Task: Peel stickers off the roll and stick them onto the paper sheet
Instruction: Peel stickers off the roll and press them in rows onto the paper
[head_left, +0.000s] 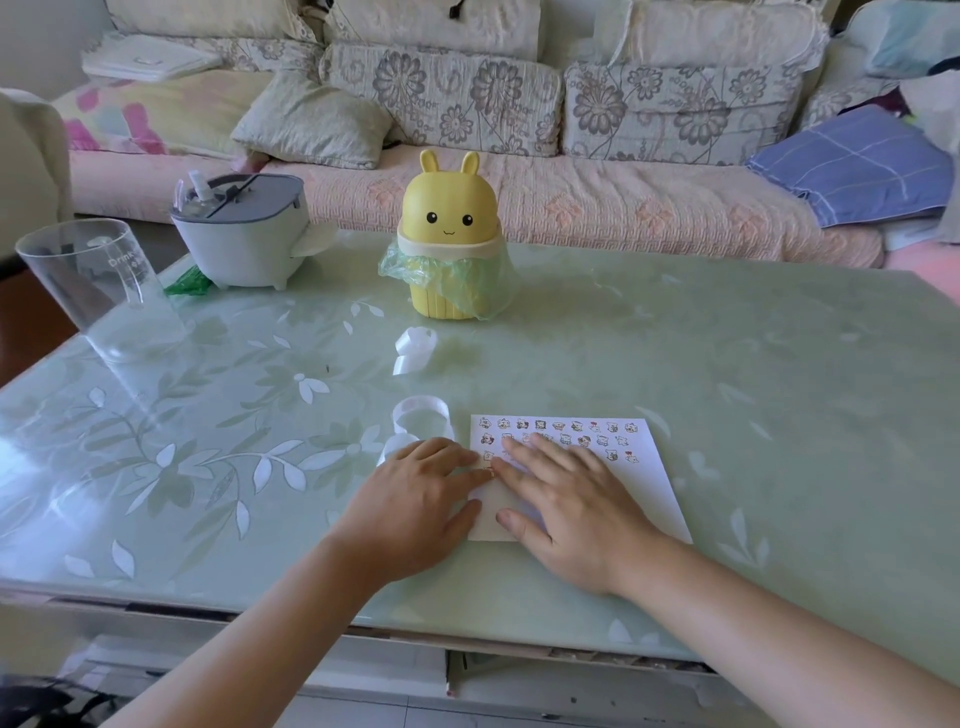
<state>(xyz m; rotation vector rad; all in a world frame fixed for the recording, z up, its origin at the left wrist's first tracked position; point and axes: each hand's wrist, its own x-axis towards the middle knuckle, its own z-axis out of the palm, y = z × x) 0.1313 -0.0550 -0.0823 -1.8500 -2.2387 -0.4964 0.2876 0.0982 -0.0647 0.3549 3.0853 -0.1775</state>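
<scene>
A white paper sheet (647, 478) lies on the green table, with several small cartoon stickers in rows across its top part. My right hand (576, 506) rests flat on the sheet's left half, fingers spread. My left hand (415, 512) lies palm down at the sheet's left edge, its fingertips meeting the right hand's forefinger over a small reddish sticker (489, 472). The clear sticker roll (422, 418) sits just beyond my left hand, its loose tail curling under the fingers. A curl of peeled backing tape (414, 349) lies farther back.
A yellow rabbit-shaped bin (451, 239) with a green liner stands at the table's middle back. A grey-white lidded appliance (244, 228) and a clear plastic cup (98, 291) stand at the back left. A sofa with cushions runs behind the table.
</scene>
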